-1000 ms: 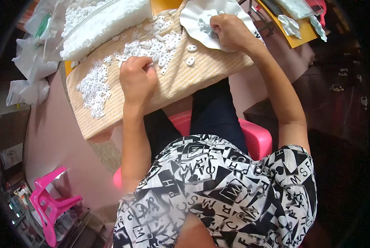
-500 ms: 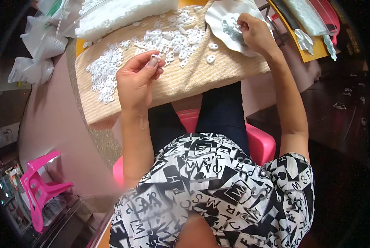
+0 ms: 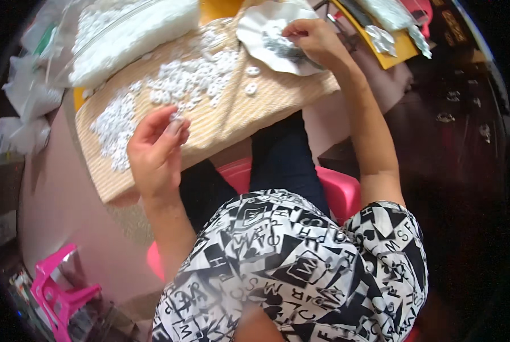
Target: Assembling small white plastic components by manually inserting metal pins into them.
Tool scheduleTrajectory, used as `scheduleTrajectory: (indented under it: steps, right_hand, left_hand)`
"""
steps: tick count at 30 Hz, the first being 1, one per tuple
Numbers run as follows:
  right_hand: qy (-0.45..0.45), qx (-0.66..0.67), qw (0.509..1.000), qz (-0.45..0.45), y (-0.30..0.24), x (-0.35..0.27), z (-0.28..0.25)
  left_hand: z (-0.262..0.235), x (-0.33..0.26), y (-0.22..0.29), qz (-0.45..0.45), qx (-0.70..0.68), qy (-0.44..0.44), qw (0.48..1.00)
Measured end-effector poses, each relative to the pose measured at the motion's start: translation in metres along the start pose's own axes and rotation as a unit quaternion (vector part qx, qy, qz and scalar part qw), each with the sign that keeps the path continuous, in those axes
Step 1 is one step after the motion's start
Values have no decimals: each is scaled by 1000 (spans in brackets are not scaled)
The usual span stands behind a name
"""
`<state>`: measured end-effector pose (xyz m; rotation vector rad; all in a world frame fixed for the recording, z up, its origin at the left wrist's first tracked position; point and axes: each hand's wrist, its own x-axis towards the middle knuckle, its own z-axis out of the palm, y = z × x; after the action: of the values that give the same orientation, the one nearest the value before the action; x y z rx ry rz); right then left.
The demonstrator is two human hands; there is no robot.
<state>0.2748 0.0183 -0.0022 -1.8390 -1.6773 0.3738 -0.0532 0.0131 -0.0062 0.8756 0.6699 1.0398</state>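
My left hand is raised over the near part of the striped cloth, pinching a small white plastic piece between thumb and fingertips. My right hand is over a white wavy-rimmed dish, its fingertips closed together. Whatever they may hold is too small to make out. Small dark bits lie in the dish under those fingers. Loose white plastic pieces with holes spread across the cloth beyond my left hand, and a denser heap lies to its left.
A large clear bag of white pieces stands at the far left of the table. Two single white pieces sit near the dish. A yellow surface with plastic packets is at far right. A pink stool stands lower left.
The whole view has shifted, so the table appears further left and tilted. My left hand keeps its pinch on the white piece; my right hand stays over the dish, fingers still together.
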Motion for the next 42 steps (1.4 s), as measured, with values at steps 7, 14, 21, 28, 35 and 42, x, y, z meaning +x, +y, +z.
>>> scheduleTrajectory:
  steps: [7,14,21,28,35,42]
  right_hand:
    - [-36,175,981,72,0,-4,-13]
    - [-62,-52,997,20,1,2,-10]
    - [3,-213,976,-50,-2,30,11]
    - [-53,-298,952,-40,-12,34,19]
    - [3,-1,999,35,9,41,-14]
    - [-17,-6,998,60,15,39,-14]
  left_hand:
    - [4,-5,-3,-18,-4,-7,1000]
    - [5,-5,-4,-25,-5,-11,1000]
    - [6,-5,-3,-17,-2,-14,1000]
    - [5,-7,-5,-16,3,-10,1000]
    - [7,-7,-5,-21,8,3,1000]
    - [3,-8,-7,-24,13,-2,1000]
